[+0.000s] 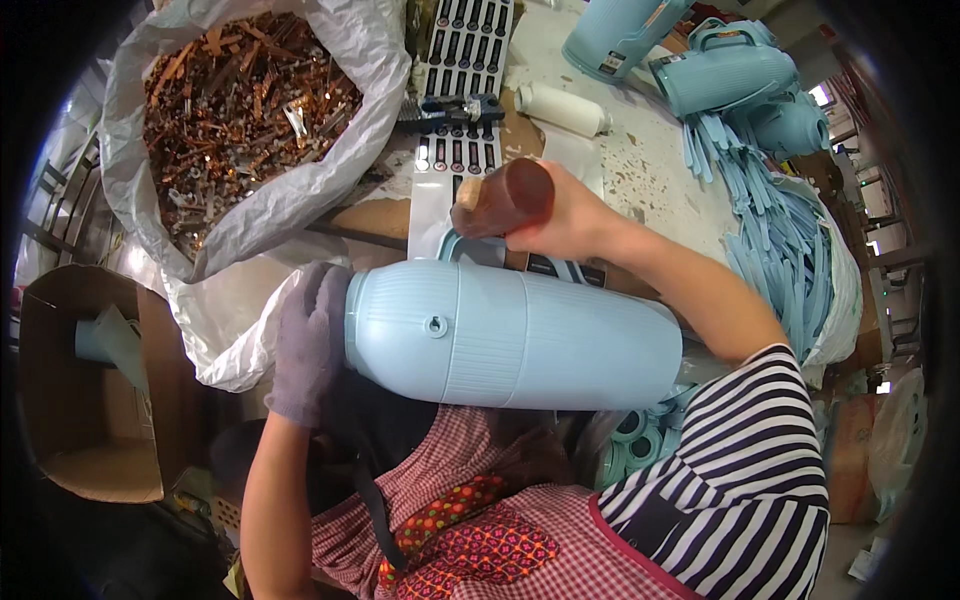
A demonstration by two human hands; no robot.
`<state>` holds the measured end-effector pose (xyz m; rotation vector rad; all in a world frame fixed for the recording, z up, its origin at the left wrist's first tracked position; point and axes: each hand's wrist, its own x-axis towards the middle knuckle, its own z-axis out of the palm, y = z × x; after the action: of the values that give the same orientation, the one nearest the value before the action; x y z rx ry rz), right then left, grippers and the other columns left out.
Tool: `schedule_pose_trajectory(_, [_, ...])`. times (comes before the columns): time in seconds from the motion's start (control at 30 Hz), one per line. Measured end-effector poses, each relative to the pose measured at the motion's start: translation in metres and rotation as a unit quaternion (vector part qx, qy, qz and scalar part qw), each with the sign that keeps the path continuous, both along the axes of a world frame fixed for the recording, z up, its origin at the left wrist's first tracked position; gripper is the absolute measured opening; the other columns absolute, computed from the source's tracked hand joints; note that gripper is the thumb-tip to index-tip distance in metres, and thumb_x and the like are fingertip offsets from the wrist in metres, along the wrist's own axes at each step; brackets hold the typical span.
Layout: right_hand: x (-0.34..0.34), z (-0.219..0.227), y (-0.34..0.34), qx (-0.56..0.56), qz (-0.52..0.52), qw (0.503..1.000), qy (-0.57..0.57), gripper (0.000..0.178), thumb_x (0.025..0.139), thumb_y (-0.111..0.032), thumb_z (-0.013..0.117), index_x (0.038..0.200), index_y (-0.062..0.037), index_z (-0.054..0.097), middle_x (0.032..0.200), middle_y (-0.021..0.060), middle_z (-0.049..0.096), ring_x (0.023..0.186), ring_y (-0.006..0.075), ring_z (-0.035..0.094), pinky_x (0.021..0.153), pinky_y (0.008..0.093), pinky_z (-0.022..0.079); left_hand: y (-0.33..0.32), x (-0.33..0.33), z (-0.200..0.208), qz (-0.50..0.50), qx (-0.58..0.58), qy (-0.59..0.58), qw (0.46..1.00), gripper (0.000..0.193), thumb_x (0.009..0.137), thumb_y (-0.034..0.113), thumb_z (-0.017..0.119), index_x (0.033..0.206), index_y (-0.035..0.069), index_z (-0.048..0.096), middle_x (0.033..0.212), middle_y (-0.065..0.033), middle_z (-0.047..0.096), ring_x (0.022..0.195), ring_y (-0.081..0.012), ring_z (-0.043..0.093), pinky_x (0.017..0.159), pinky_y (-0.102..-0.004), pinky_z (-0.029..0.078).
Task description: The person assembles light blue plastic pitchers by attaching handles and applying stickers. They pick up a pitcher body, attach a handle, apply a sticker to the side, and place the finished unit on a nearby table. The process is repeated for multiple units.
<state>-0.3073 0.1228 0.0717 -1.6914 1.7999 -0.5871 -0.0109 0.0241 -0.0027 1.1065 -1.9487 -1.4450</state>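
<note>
Worn and speckled, the counter [645, 150] fills the upper part of the head view, with a white bag [355, 150] of brown scraps [250, 110] at its left side. Near its far edge lie a sheet of dark stickers [465, 60] and, just right of it, a white roll [563, 108]; blue jugs [725, 80] crowd the far right corner, above a heap of blue strips [780, 250].

Along the near edge, a light-blue jug [570, 345] lies on its side in front of the person, its handle toward the counter. Gray-gloved, the left hand [310, 335] cups the jug's left end, fingers together. Bare, the right hand [562, 215] wraps around a brown tool [525, 188] (its exact kind is unclear) just above the handle. A cardboard box [165, 400] stands at far left.
</note>
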Motion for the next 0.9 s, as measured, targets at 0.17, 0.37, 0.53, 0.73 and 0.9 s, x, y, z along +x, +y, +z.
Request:
schedule_pose_trajectory(0.17, [-0.047, -0.009, 0.001, -0.133, -0.110, 0.984, -0.034, 0.042, 0.070, -0.009, 0.079, 0.112, -0.0079, 0.074, 0.103, 0.0089, 0.078, 0.094, 0.0189, 0.074, 0.087, 0.0350, 0.058, -0.001, 0.020, -0.008, 0.017, 0.008, 0.044, 0.999, 0.028, 0.103, 0.025, 0.055, 0.108, 0.000, 0.066, 0.096, -0.0116, 0.067, 0.091, -0.0195, 0.061, 0.086, -0.0333, 0.048])
schedule_pose_trajectory(0.37, [-0.124, -0.016, 0.057, -0.129, -0.282, 0.817, 0.486, 0.033, 0.076, -0.009, 0.071, 0.109, -0.0067, 0.074, 0.110, 0.0136, 0.072, 0.105, 0.0353, 0.066, 0.095, 0.0443, 0.052, -0.013, 0.131, 0.026, 0.130, -0.028, 0.004, 0.991, 0.026, 0.102, 0.023, 0.058, 0.114, 0.002, 0.064, 0.104, -0.0081, 0.064, 0.098, -0.0159, 0.058, 0.087, -0.0280, 0.046])
schedule_pose_trajectory(0.53, [-0.030, -0.027, 0.008, -0.268, -0.080, 0.950, 0.135, 0.028, 0.081, -0.017, 0.075, 0.107, -0.0047, 0.076, 0.107, 0.0140, 0.072, 0.106, 0.0312, 0.064, 0.096, 0.0419, 0.050, -0.040, 0.226, 0.109, 0.133, -0.009, -0.147, 0.980, 0.033, 0.099, 0.026, 0.060, 0.086, -0.004, 0.067, 0.069, -0.0010, 0.058, 0.060, -0.0090, 0.053, 0.056, -0.0259, 0.044])
schedule_pose_trajectory(0.73, [-0.016, -0.063, -0.054, -0.200, -0.097, 0.972, 0.078, 0.033, 0.073, -0.023, 0.088, 0.098, -0.0028, 0.080, 0.086, 0.0112, 0.072, 0.088, 0.0258, 0.065, 0.080, 0.0387, 0.052, -0.041, 0.227, 0.090, -0.017, 0.074, -0.244, 0.967, 0.045, 0.094, 0.044, 0.065, 0.076, 0.003, 0.063, 0.060, 0.0035, 0.051, 0.049, -0.0070, 0.045, 0.047, -0.0255, 0.038])
schedule_pose_trajectory(0.9, [-0.012, -0.066, -0.070, -0.185, -0.135, 0.973, 0.027, 0.026, 0.071, -0.013, 0.087, 0.094, -0.0029, 0.080, 0.084, 0.0119, 0.073, 0.075, 0.0227, 0.070, 0.071, 0.0353, 0.054, -0.054, 0.210, 0.062, 0.082, 0.044, -0.332, 0.939, 0.053, 0.084, 0.046, 0.068, 0.076, -0.006, 0.071, 0.065, -0.0090, 0.064, 0.059, -0.0176, 0.057, 0.060, -0.0368, 0.046])
